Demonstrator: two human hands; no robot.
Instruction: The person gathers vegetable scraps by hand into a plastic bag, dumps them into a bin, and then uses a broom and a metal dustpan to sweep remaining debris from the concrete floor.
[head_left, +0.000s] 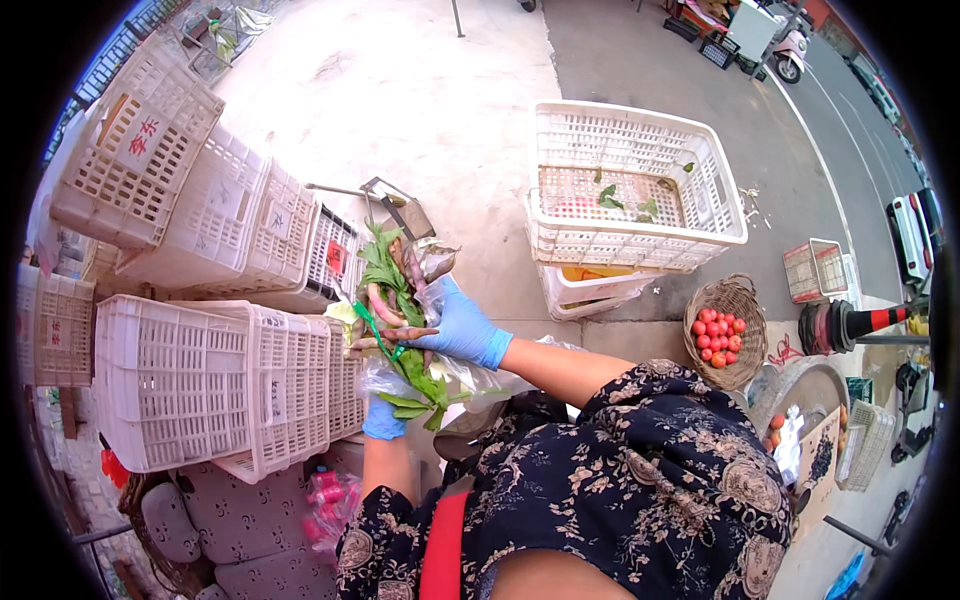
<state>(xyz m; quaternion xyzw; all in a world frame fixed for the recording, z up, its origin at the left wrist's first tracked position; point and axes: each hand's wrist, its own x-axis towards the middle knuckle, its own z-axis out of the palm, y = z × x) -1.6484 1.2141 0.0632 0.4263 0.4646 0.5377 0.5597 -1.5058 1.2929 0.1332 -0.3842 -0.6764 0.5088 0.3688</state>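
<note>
My right hand (462,328), in a blue glove, is closed on a bunch of leafy green vegetables with purple-brown stalks (388,318). A thin green tie (372,325) crosses the bunch. My left hand (383,418), also gloved in blue, is below the bunch, against its lower leaves. Its fingers are hidden by leaves and a clear plastic bag (384,378), so their grip does not show. More clear plastic lies under my right wrist.
White plastic crates (185,375) are stacked on the left. Ahead to the right, a white crate (640,235) with leaf scraps sits on another. A wicker basket (757,310) holds red tomatoes (716,336). A patterned seat (240,520) with pink packages (330,505) is at lower left.
</note>
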